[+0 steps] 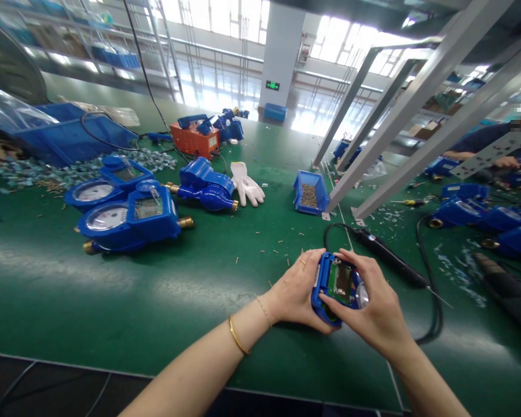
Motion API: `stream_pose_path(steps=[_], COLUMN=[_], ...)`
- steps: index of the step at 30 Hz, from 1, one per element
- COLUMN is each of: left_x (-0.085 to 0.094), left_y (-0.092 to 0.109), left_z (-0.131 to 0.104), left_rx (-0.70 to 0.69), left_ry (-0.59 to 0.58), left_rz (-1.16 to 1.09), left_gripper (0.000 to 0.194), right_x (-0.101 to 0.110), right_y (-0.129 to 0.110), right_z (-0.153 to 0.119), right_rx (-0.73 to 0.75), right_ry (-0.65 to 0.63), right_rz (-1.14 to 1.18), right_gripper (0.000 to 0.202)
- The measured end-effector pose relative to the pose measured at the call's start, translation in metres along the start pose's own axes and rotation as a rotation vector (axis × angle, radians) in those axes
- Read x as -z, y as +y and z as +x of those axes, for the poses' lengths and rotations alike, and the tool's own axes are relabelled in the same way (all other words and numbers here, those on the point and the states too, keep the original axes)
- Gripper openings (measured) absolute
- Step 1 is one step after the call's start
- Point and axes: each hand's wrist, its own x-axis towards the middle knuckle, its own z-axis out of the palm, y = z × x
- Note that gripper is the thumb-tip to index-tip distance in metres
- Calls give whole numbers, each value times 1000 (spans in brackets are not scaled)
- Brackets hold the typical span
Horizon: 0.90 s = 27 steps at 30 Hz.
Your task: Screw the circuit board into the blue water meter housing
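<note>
Between my two hands is a blue water meter point(325, 284), its housing open so that a green circuit board with a dark display point(342, 281) shows. My left hand point(298, 292) wraps around the left side of the housing, fingers closed on it. From the right, my right hand point(375, 304) grips it too, with the thumb across the front edge and the fingers over the far side. The underside of the meter is hidden. An electric screwdriver point(391, 258) with a thin bit lies on the green table just beyond my right hand.
Several blue water meters point(151, 211) stand at the left, near a white glove point(246, 184). A small blue bin point(310, 192) holds screws; loose screws dot the green table point(217, 301). Grey metal posts point(382, 139) rise at the right. Behind them a person point(499, 156) handles meters.
</note>
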Motion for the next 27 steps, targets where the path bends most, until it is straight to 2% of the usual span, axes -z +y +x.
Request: stream_pose_path(steps=[4,10,13,16,18,22,27], left_x=[-2,-3,-2,-1,0,-1,-2], left_y=[2,3,0,-2,-3,-6,-6], left_z=[0,0,-1,-3,-3,-2,-1], left_rx=[-29,-53,-58,-64,-70,-98,-134], left_ry=[3,-2,-1,1,-5,8,3], left_rz=[15,67,107,131,141,202,236], left_gripper=[117,119,121,119,119,124,121], right_x=[2,2,3,4,6,17,31], right_y=[1,7,4,-1,-3,-3,3], right_z=[-7,-14,-10,-1,7,23,35], right_rx=[-8,-132,-125,-97,-70,-3,115], right_ry=[29,13,-24,-34,-92,-321,-348], right_rz=[45,190,105,-88,-147,-104,-131], right_gripper=[66,68,66,77,79,58,53])
